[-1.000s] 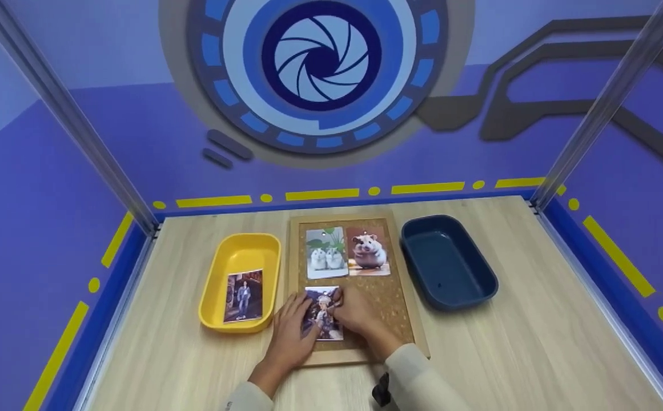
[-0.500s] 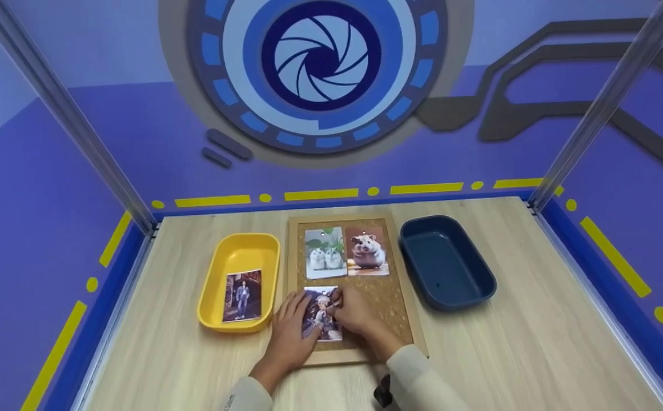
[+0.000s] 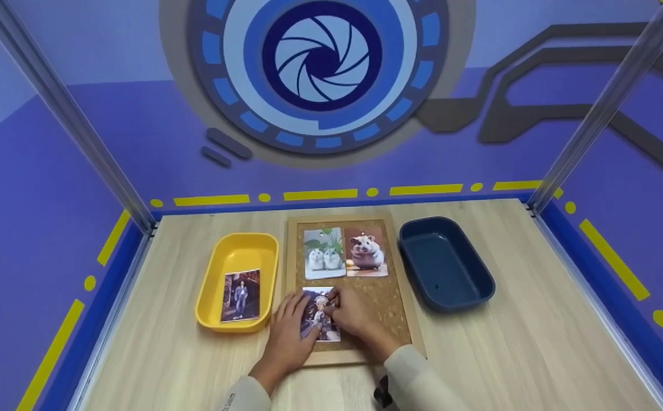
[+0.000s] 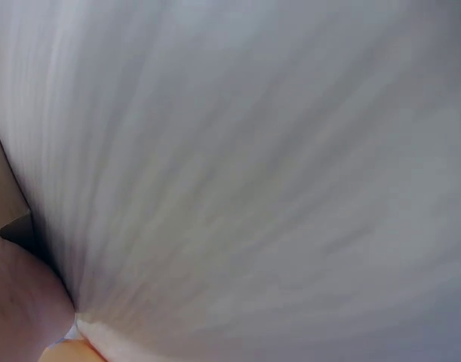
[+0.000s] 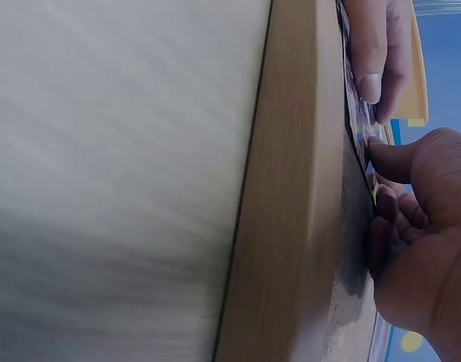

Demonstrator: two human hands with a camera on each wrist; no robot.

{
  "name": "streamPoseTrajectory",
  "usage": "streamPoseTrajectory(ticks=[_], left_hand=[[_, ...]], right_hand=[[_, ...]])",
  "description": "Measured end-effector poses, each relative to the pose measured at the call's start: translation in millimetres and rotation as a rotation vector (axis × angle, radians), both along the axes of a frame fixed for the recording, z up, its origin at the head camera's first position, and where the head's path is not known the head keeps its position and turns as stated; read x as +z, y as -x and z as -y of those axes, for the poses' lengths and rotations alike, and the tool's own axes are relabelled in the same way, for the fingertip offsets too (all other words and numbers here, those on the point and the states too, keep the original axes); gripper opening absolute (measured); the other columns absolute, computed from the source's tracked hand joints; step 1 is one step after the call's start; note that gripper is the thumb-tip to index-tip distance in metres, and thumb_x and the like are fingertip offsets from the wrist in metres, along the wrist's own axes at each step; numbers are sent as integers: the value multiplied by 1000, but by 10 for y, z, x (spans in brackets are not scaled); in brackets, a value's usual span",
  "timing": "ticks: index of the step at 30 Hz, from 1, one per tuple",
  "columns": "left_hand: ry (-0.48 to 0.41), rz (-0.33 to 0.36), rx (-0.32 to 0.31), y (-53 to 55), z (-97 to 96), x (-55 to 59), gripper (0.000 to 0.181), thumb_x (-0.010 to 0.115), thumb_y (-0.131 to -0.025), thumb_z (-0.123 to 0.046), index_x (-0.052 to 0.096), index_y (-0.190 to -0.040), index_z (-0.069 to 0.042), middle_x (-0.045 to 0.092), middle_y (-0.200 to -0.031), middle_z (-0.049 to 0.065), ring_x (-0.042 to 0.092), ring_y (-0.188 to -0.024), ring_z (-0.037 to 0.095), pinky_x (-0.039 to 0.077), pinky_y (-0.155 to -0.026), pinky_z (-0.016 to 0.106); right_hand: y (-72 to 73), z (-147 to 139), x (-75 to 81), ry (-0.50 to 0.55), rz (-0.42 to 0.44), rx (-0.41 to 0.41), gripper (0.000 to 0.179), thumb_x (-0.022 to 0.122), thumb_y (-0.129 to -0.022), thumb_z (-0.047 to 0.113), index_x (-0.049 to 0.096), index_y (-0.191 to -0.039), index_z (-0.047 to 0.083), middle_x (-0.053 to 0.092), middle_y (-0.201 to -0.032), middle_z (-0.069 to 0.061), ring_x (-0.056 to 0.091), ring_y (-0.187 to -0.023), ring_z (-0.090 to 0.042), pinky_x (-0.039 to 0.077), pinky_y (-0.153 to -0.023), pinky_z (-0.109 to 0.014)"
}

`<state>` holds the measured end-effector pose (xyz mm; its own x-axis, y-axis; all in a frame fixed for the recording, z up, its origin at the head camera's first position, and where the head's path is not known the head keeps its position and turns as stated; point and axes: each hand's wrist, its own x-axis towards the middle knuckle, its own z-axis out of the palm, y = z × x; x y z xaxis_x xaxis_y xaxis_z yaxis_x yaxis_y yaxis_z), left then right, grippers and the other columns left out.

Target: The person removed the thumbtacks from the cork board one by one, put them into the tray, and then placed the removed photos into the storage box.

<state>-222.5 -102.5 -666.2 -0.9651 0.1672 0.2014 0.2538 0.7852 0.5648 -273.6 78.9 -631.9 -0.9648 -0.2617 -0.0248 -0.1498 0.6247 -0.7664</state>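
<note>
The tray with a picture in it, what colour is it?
Yellow! The tray shows best in the head view.

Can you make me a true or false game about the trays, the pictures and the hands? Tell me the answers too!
1. The yellow tray has a photo of a standing person in it. True.
2. The dark blue tray is on the left side of the corkboard. False: the dark blue tray is on the right side of the corkboard.
3. The left hand and right hand both touch the lower picture. True.
4. The upper right picture shows a fish. False: the upper right picture shows a hamster.
5. The upper left picture shows two small furry animals. True.
</note>
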Motion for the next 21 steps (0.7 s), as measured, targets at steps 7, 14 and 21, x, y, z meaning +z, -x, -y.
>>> streamPoseTrajectory(ticks=[7,14,21], left_hand=[[17,2,-2,-6,16,1,68,64,-92,-44,43,-151,-17,37,-160,3,25,-152,30,29,-117,58],[31,-13,13,0,12,-20,67,64,-91,-44,45,-149,-17,39,-159,2,28,-151,30,32,-116,55],[24,-12,10,8,-5,-17,68,64,-91,-45,43,-150,-17,39,-159,2,28,-151,29,31,-115,56]], right_hand=[[21,42,6,65,-7,54,15,70,-86,3,62,-98,0,65,-80,-15,50,-63,-10,43,-54,-24],[62,98,-8,99,-19,54,13,69,-86,0,63,-97,-2,57,-74,-4,48,-62,-8,42,-53,-21],[105,140,-23,125,-10,31,10,68,-86,0,64,-94,-2,58,-74,-7,48,-61,-9,42,-53,-22]])
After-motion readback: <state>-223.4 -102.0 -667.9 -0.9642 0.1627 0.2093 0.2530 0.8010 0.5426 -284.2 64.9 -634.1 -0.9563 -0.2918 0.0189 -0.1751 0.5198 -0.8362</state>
